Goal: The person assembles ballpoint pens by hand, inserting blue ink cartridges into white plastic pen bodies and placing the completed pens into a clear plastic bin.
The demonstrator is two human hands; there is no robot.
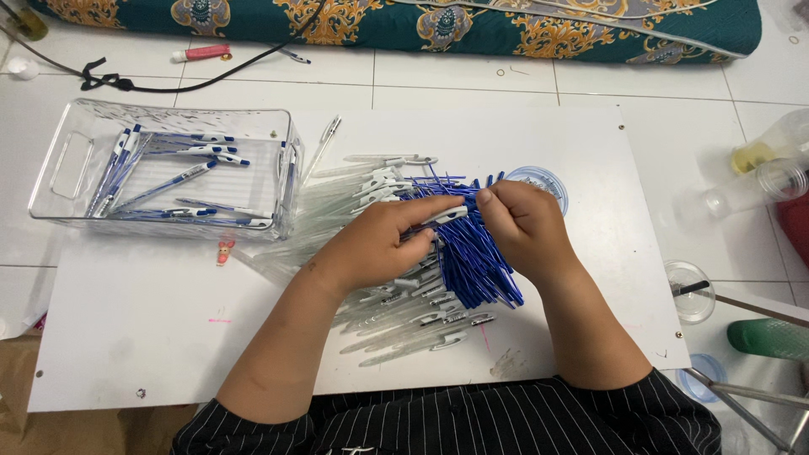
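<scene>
My left hand (379, 240) and my right hand (522, 223) meet over a heap of pen parts in the middle of a white board (168, 329). Together they hold one pen (451, 214) with a white clip, the left gripping its barrel, the right pinching its end. Under them lie a bundle of blue refills (476, 270) and several clear pen barrels (404, 337). A clear plastic bin (76, 160) at the left holds several finished blue and white pens (181, 181).
A small round clear dish (539, 181) sits just beyond my right hand. Plastic cups (691, 291) and bottles (763, 152) stand at the right on the tiled floor. A black cable (202, 80), a pink tube (202, 53) and a patterned teal mattress (506, 25) lie at the far side.
</scene>
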